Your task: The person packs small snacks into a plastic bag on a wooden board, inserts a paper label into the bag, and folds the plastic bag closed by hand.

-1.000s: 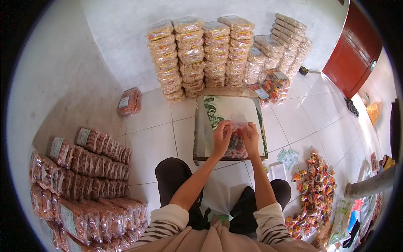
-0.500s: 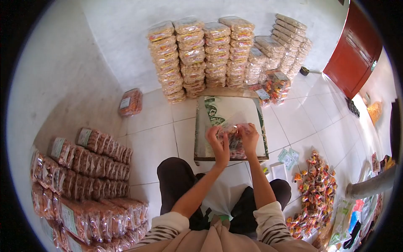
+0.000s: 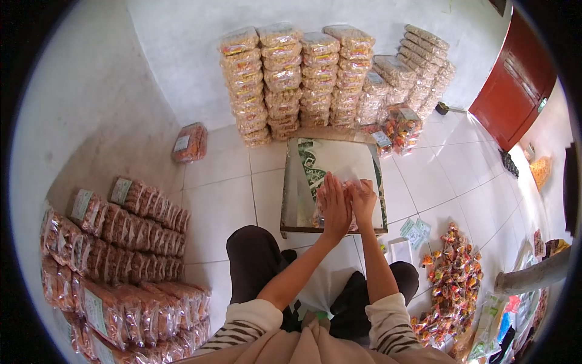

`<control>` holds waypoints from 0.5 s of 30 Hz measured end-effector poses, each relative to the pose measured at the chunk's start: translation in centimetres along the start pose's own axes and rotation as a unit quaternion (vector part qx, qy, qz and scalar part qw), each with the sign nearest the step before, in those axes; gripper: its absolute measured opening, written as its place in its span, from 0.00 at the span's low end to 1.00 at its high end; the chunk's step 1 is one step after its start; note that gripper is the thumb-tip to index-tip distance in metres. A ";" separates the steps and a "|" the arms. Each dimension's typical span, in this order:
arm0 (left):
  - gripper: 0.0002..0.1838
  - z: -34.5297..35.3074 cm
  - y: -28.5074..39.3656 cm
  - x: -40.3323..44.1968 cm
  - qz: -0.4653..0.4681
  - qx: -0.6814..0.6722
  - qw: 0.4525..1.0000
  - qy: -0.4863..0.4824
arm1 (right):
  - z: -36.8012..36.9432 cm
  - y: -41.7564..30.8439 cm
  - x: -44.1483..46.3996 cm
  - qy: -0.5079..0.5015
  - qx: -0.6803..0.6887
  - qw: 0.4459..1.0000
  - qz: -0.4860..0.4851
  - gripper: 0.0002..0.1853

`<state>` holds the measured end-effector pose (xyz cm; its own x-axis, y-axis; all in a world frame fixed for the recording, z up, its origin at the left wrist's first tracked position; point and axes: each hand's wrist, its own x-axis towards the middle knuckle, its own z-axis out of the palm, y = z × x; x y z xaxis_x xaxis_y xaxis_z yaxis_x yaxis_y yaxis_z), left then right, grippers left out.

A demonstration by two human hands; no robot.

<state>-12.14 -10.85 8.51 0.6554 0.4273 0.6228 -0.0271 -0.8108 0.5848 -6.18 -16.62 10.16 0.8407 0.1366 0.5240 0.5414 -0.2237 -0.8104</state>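
A clear bag with reddish contents (image 3: 353, 223) is laid on the near half of a low table (image 3: 297, 209), mostly covered by both hands. It can be judged light and yielding, with thin, slippery film and contents that may be crushed if pressed hard; it is best held by the loose film at its far end, with the filled part supported from the side. The left hand (image 3: 334, 206) is laid along it, fingers extended and pressed together rather than hooked. The right hand (image 3: 364, 200) is set just beside it with fingers curled in; whether film is pinched there cannot be told, being hidden by the knuckles. Beyond the table's right side, printed labels (image 3: 415, 232) and a heap of small wrapped packets (image 3: 451, 273) are spread on the floor; behind it, bagged goods (image 3: 282, 79) are stacked against the wall.
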 end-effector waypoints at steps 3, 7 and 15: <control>0.29 0.2 0.2 0.3 -0.019 -0.044 0.999 0.004 | -0.1 -0.4 0.1 -0.006 0.018 0.999 0.038 0.05; 0.27 0.3 -0.5 1.0 -0.027 -0.075 0.997 0.006 | -0.3 0.6 0.4 -0.035 0.046 0.998 0.014 0.08; 0.21 0.4 -0.4 1.4 -0.034 -0.120 0.992 0.023 | 0.0 0.4 0.7 -0.014 0.027 0.999 0.012 0.12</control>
<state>-10.91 -10.08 8.95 0.6272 0.5000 0.5972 -0.1667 -0.6629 0.7299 -5.37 -16.58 10.18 0.8527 0.1595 0.4974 0.5202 -0.1741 -0.8361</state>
